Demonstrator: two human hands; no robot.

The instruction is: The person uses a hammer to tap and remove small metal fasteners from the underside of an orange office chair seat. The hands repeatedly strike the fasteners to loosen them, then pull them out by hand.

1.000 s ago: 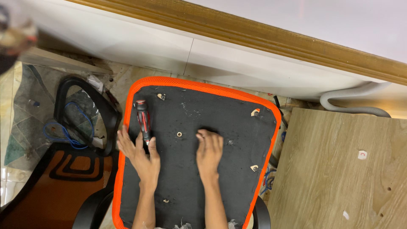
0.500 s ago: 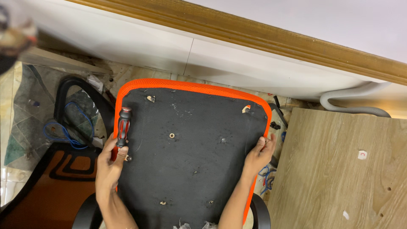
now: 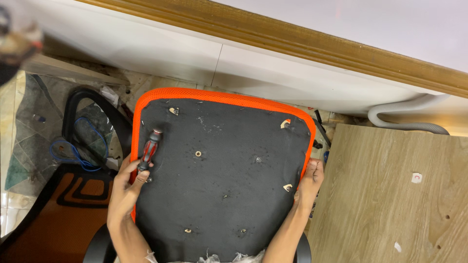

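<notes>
Both hands [image 3: 127, 187] [image 3: 310, 181] on seat [image 3: 224, 170] (screwdriver [image 3: 148, 151] left)

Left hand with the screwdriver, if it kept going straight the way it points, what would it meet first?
Probably the bracket near the seat panel's top left corner. The left hand and its screwdriver point up along that orange edge; depth is unclear.

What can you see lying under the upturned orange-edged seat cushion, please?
Under the seat cushion, little shows: part of a black chair base at the lower corners and some small dark parts past the right edge. The left hand and right hand grip its sides. The rest is covered.
</notes>
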